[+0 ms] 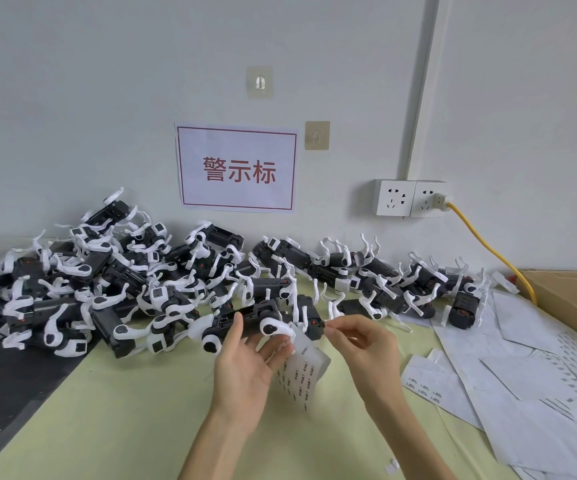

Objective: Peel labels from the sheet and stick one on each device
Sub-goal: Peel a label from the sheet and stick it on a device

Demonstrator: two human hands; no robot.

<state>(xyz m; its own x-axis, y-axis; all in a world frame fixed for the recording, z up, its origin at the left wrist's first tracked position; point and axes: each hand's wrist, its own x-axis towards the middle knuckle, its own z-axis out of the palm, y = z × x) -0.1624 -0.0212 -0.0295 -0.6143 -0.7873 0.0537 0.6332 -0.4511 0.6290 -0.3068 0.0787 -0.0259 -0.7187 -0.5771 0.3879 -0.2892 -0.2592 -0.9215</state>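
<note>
My left hand holds a black-and-white device above the table, thumb on its top and fingers under it. The same hand's fingers also hold a small label sheet that hangs below the device. My right hand pinches something tiny, apparently a label, between thumb and forefinger just right of the device's end. A big pile of similar devices covers the back of the table, from the left edge to the right.
Used white backing sheets lie scattered on the right of the green mat. A cardboard box stands at the far right. A yellow cable runs from the wall socket. A black strip borders the mat on the left.
</note>
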